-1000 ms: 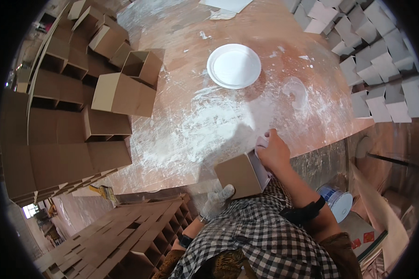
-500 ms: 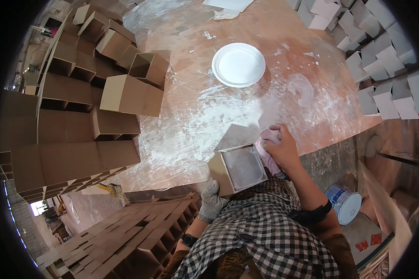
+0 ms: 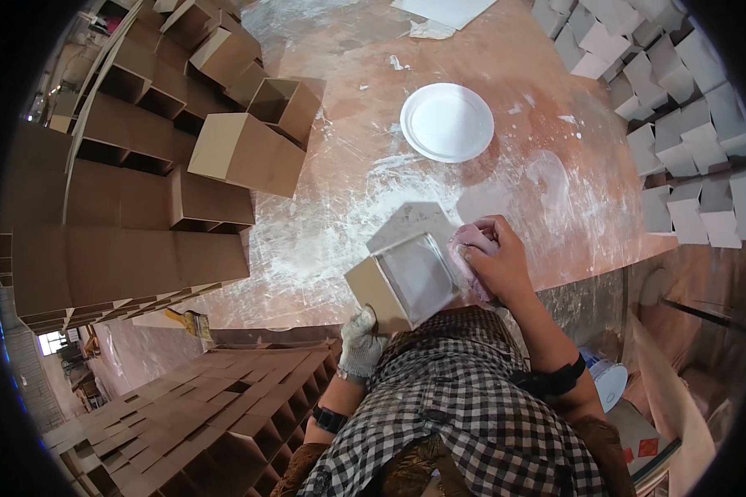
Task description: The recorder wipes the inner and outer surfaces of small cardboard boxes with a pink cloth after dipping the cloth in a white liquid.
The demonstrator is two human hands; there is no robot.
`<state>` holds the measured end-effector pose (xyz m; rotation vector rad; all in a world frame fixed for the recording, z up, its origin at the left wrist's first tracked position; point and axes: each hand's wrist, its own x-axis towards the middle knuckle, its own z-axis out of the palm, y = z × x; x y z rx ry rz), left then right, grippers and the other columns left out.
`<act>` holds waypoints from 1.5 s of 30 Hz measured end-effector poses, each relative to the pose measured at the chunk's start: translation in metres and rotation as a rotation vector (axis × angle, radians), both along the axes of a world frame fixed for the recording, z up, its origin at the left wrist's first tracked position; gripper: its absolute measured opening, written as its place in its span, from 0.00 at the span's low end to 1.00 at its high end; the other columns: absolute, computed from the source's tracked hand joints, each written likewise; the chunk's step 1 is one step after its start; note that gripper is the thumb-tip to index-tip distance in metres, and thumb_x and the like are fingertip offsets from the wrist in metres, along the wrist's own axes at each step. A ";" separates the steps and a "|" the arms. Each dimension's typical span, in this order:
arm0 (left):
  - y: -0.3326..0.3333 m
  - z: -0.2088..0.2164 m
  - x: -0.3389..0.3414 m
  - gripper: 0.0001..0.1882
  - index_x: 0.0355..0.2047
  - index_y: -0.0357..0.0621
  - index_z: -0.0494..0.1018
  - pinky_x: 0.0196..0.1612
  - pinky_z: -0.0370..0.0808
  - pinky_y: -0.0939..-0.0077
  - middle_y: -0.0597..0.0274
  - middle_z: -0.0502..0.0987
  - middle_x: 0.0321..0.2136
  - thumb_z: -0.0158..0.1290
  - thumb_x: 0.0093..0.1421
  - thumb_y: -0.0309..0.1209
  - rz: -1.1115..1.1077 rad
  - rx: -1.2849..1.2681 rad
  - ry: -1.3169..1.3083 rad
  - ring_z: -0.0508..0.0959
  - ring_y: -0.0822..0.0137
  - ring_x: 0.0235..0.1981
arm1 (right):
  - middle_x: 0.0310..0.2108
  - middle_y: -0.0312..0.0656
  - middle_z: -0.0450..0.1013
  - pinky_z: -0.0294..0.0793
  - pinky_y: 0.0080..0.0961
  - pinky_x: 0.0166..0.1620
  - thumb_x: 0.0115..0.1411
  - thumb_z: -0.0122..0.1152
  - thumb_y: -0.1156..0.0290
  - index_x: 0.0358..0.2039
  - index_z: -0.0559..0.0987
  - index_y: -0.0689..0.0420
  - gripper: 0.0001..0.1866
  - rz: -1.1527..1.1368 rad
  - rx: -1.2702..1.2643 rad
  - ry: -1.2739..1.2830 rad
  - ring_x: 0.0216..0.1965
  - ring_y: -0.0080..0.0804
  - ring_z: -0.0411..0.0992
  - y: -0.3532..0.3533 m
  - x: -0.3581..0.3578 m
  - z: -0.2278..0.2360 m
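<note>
Big dusty table takes up most of the view, reddish top smeared with white powder. Left side is walled in by stacked brown boxes, open ends facing in and nothing in the ones you can see into, and one loose carton sits tipped on the tabletop near them. More flat-stacked cardboard sits below the table edge. Along the right edge there's a row of small grey boxes.

A white plate sits bare mid-table, well apart from the hands.

The box being worked on is held up at the near table edge, right in front of the chest, open side up with a pale lining inside. Gloved left hand grips its lower corner, fingers curled under. Bare right hand has its fingers closed on a pink cloth pressed against the box's right rim.
</note>
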<state>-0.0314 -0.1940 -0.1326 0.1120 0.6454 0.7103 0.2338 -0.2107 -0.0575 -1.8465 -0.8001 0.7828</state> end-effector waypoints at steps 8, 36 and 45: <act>0.034 -0.019 0.000 0.27 0.46 0.41 0.66 0.46 0.75 0.72 0.65 0.73 0.40 0.63 0.48 0.34 -0.107 0.292 0.264 0.74 0.69 0.41 | 0.31 0.45 0.73 0.72 0.31 0.37 0.45 0.62 0.67 0.32 0.74 0.58 0.14 0.155 -0.081 -0.160 0.33 0.41 0.73 0.014 -0.019 0.006; 0.038 0.037 0.015 0.17 0.47 0.35 0.65 0.41 0.77 0.68 0.54 0.73 0.40 0.49 0.61 0.32 -0.156 -0.036 0.304 0.76 0.61 0.37 | 0.34 0.45 0.69 0.72 0.36 0.30 0.44 0.61 0.69 0.34 0.71 0.56 0.15 0.335 -0.040 -0.468 0.32 0.45 0.72 0.014 -0.058 -0.007; 0.001 0.047 0.014 0.18 0.49 0.33 0.65 0.45 0.73 0.73 0.53 0.73 0.41 0.46 0.62 0.32 -0.161 1.476 1.221 0.75 0.61 0.40 | 0.34 0.46 0.71 0.71 0.37 0.35 0.45 0.60 0.69 0.33 0.70 0.58 0.14 0.139 -0.225 -0.385 0.34 0.48 0.72 0.034 -0.060 0.009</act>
